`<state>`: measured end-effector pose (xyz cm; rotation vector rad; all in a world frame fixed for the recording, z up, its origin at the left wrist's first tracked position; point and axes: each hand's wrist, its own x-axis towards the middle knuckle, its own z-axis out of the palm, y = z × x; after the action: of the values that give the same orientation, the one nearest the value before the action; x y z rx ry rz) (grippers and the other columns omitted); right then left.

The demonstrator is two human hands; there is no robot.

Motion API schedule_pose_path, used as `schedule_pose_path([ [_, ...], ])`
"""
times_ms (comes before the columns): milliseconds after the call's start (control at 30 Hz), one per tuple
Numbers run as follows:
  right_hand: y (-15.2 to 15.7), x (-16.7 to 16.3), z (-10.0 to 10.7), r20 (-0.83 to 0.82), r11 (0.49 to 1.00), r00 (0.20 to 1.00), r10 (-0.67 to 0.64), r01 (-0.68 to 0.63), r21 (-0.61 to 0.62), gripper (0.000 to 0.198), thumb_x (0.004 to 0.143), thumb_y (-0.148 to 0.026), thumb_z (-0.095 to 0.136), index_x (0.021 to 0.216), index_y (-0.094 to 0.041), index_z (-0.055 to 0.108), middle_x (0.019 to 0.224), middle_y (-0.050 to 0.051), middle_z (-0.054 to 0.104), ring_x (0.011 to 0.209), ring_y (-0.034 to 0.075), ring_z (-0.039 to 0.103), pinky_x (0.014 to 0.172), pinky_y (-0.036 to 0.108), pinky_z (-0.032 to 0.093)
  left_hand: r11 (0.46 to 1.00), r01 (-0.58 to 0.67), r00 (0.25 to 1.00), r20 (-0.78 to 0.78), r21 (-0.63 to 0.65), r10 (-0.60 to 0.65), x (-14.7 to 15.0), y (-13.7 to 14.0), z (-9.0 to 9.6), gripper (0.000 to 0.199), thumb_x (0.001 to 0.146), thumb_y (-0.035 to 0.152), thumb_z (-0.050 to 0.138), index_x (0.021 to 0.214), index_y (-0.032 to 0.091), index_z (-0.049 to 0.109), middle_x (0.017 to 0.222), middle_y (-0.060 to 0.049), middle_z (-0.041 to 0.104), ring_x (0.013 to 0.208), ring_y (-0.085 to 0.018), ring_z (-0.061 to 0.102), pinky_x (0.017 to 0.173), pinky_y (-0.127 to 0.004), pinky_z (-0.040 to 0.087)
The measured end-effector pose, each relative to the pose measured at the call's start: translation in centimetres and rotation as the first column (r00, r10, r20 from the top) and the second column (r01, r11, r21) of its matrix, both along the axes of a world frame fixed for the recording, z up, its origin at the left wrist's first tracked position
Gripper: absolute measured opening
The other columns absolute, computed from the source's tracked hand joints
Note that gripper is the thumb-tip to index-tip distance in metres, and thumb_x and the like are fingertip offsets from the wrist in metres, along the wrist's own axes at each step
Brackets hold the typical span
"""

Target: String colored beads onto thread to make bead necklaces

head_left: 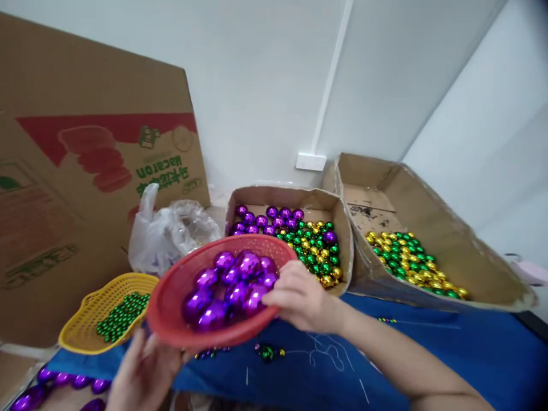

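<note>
A red plastic basket holding several large shiny purple beads is held up over the table, tilted. My right hand is closed on its right rim, fingers over the edge. My left hand is at the basket's lower left side, somewhat blurred, its fingers partly hidden beneath the basket. Left of it sits a yellow basket with small green beads. Below the red basket, a partly strung row with a green bead and clear thread lies on the blue cloth.
Behind stands a cardboard box with purple, green and gold beads. A second box on the right holds green and gold beads. A clear plastic bag rests by a tall carton. More purple beads lie at lower left.
</note>
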<state>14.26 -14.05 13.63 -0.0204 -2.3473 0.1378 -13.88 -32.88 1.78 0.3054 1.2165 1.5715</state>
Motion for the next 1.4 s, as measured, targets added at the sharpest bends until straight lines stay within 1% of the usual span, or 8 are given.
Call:
schedule_pose_path([
  [100,4.1,1.2,1.7,0.021,0.977,0.991,-0.135,0.137,-0.163,0.018,0.095,-0.032,0.049,0.105,-0.027,0.063,0.091,0.002,0.066,0.087,0.018,0.058,0.086,0.037,0.047,0.987,0.135,0.912,-0.400,0.088,-0.089,5.7,5.5,0.6,0.052,0.069,0.054,0.071,0.119,0.045,0.061,0.127,0.000,0.062,0.119,-0.034,0.056,0.096,-0.051,0.051],
  [233,10.5,0.5,2.5,-0.043,0.872,0.972,-0.230,0.186,-0.454,0.020,0.092,-0.037,0.054,0.101,-0.022,0.064,0.094,0.003,0.067,0.087,0.018,0.060,0.081,0.034,0.048,0.905,0.417,0.425,-0.898,0.081,-0.115,10.3,10.2,-0.6,0.036,0.081,0.036,0.066,0.117,0.037,0.065,0.118,-0.006,0.066,0.113,-0.028,0.059,0.102,-0.047,0.046],
  [433,18.0,-1.8,2.2,-0.282,0.522,0.932,-0.230,-0.126,-0.843,0.035,0.079,-0.050,0.067,0.094,-0.019,0.065,0.086,0.000,0.067,0.074,0.014,0.059,0.069,0.027,0.048,0.817,0.574,-0.208,-0.976,-0.063,0.071,12.6,14.3,-1.9,0.035,0.091,0.030,0.051,0.125,0.023,0.058,0.122,-0.010,0.062,0.120,-0.030,0.051,0.102,-0.055,0.042],
  [600,20.2,-2.3,2.2,-0.409,0.242,0.862,-0.299,-0.346,-0.907,0.044,0.061,-0.053,0.079,0.086,-0.020,0.064,0.079,-0.002,0.069,0.071,0.014,0.061,0.068,0.027,0.049,0.838,0.528,-0.398,-0.912,-0.136,0.102,13.1,16.2,-3.1,0.035,0.092,0.032,0.050,0.125,0.021,0.057,0.125,-0.012,0.059,0.121,-0.032,0.049,0.102,-0.057,0.041],
  [733,20.6,-2.4,2.5,-0.482,0.135,0.819,-0.311,-0.464,-0.876,0.047,0.055,-0.050,0.083,0.085,-0.020,0.063,0.077,-0.003,0.071,0.077,0.017,0.065,0.073,0.029,0.051,0.848,0.510,-0.448,-0.887,-0.147,0.115,13.2,16.6,-3.8,0.037,0.092,0.032,0.050,0.127,0.023,0.056,0.130,-0.013,0.055,0.122,-0.033,0.046,0.099,-0.057,0.042],
  [1167,19.2,-1.2,2.0,-0.475,0.193,0.794,-0.379,-0.434,-0.880,0.050,0.063,-0.062,0.072,0.090,-0.022,0.058,0.079,-0.004,0.071,0.090,0.018,0.066,0.079,0.033,0.051,0.863,0.505,-0.346,-0.918,-0.008,0.193,12.0,19.3,-4.4,0.042,0.092,0.036,0.051,0.132,0.025,0.055,0.123,-0.013,0.058,0.109,-0.027,0.056,0.092,-0.044,0.051],
  [1267,17.4,2.2,2.9,-0.485,0.314,0.794,-0.368,-0.384,-0.868,0.050,0.071,-0.062,0.065,0.100,-0.023,0.058,0.086,-0.006,0.069,0.092,0.015,0.063,0.084,0.033,0.050,0.861,0.508,-0.270,-0.941,0.041,0.204,10.9,20.7,-5.1,0.044,0.092,0.040,0.049,0.133,0.025,0.053,0.120,-0.011,0.059,0.106,-0.026,0.059,0.091,-0.043,0.052],
  [1400,14.2,10.1,4.3,-0.523,0.632,0.727,-0.445,-0.159,-0.759,0.039,0.080,-0.054,0.063,0.106,-0.025,0.056,0.100,-0.003,0.067,0.094,0.015,0.061,0.088,0.032,0.050,0.843,0.536,-0.230,-0.951,0.052,0.205,10.0,22.3,-6.2,0.047,0.091,0.047,0.048,0.132,0.024,0.053,0.121,-0.011,0.059,0.107,-0.028,0.060,0.090,-0.045,0.052],
])
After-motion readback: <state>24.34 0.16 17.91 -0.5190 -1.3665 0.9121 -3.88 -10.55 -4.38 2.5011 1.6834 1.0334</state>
